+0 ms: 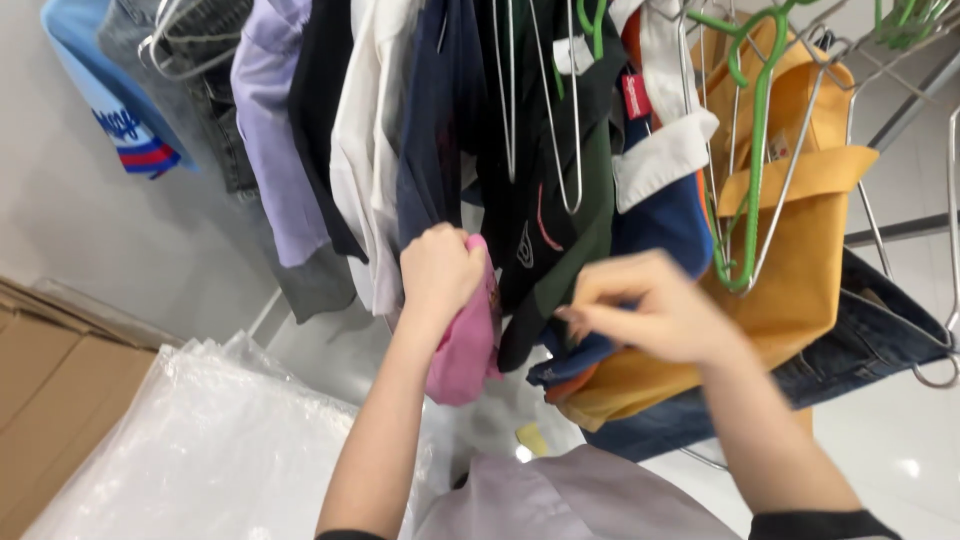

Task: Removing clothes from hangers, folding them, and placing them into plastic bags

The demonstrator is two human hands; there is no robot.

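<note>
My left hand [440,272] is closed around the top of a pink garment [468,345] that hangs down below my fist. My right hand [655,305] reaches in from the right, fingers pinched near the hem of a dark blue garment [660,225] beside a mustard-yellow one [800,270]. Both hands work among clothes hanging on a rack: a navy piece [430,130], a black and dark green piece [555,240], a white shirt [365,140] and a lilac shirt [275,120].
Wire hangers [545,110] and green plastic hangers [750,150] dangle from the rack. Jeans [860,345] hang at the right, grey jeans [205,90] and a light blue top [100,90] at the left. Clear plastic bags [210,440] and cardboard [50,400] lie below left.
</note>
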